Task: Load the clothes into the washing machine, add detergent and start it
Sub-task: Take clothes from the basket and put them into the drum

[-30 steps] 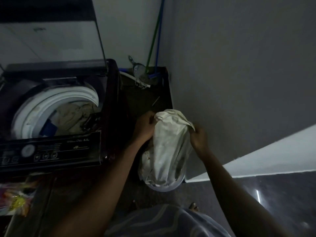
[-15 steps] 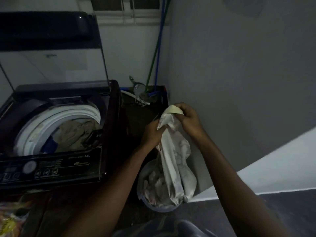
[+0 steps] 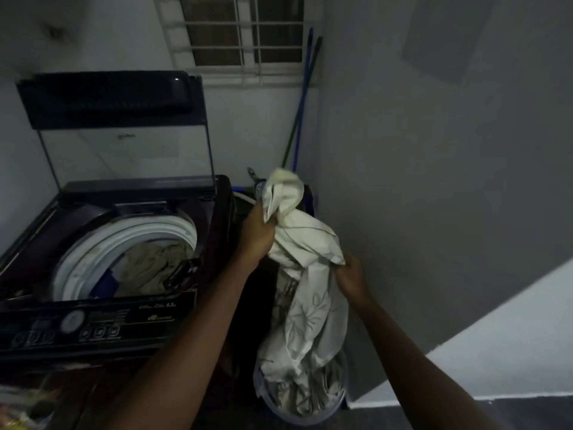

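Hauled the leaf-print sheet (image 3: 313,308) way further up out of the plastic bucket (image 3: 273,411) vs half a sec ago, and swapped grips too. Gripping the bunched top w/ left hand (image 3: 257,237), fingers curled tight round it. Pinching a lower fold w/ right hand (image 3: 352,276) on the wall side, fingers closed on the fabric. Got the sheet's bottom end down in the bucket, on the floor just right of the top-load washing machine (image 3: 102,333). Got the lid (image 3: 117,100) standing open, w/ beige clothes (image 3: 152,268) + sth blue in the drum. Also seeing green + blue handles (image 3: 302,103) leaning in the corner by the barred window (image 3: 242,35).
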The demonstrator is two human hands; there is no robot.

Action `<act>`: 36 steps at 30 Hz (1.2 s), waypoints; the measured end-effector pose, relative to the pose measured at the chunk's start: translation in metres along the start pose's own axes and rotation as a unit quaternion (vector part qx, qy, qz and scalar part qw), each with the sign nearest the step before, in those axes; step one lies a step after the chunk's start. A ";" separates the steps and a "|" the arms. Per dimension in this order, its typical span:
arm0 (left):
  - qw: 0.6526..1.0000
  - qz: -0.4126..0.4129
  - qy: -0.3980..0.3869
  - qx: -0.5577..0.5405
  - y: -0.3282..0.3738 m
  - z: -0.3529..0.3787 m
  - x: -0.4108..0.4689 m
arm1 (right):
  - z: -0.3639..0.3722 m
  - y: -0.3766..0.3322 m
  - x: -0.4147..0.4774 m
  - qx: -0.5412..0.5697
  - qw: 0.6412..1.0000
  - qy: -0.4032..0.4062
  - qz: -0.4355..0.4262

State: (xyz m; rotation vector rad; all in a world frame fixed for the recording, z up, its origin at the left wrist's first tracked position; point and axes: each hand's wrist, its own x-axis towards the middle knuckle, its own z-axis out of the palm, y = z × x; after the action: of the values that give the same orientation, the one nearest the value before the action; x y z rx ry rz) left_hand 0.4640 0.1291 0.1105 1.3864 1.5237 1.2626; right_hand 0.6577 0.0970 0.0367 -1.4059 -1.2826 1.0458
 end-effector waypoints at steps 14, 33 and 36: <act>0.991 -0.096 -0.094 -0.020 -0.017 0.020 -0.024 | 0.025 -0.104 0.029 -0.018 0.983 -0.135 -0.123; 0.969 -0.060 0.045 -0.236 0.051 -0.012 0.016 | 0.010 -0.014 0.014 0.064 0.996 0.061 0.030; 0.997 -0.053 -0.013 -0.054 0.022 -0.021 0.006 | -0.010 -0.049 0.022 0.099 0.988 0.112 -0.030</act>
State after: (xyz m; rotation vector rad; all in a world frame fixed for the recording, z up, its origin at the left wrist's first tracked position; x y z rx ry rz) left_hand 0.4495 0.1301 0.1380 1.2321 1.4706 1.2385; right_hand 0.6600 0.1188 0.0868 -1.2863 -1.0228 0.9184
